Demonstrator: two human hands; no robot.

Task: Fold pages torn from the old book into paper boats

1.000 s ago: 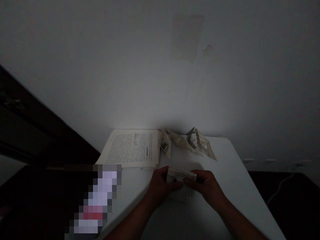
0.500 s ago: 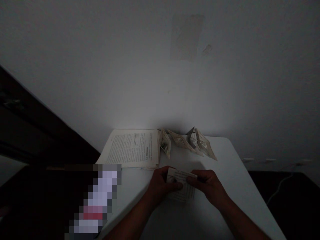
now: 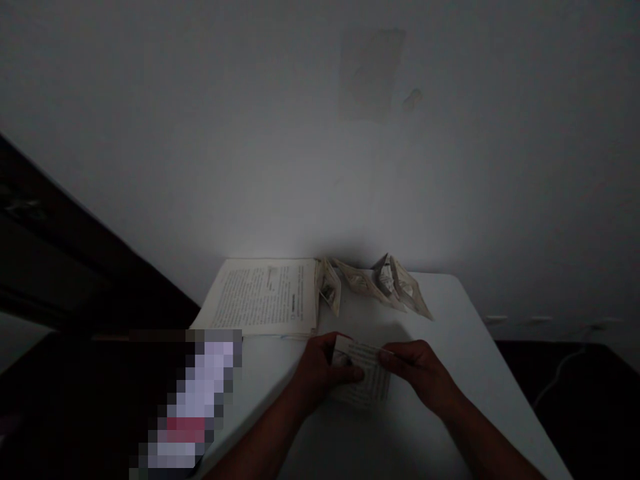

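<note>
A folded piece of printed paper is held up over the table between both hands. My left hand is closed on its left side, thumb across the front and fingers behind. With thumb and fingers, my right hand pinches the upper right edge. Just beyond stand several folded paper boats made of printed pages: a small one beside the page stack, a long one in the middle, and another at the right, partly overlapping its neighbour.
A stack of printed pages lies at the back left of the white table, against the wall. A pixelated item is at the table's left edge. A pale cable hangs at the right, and a dark door stands left.
My right thumb has shifted a little right, towards the paper's edge, uncovering more print. The left hand keeps its grip, and the boats and page stack stay where they were.
</note>
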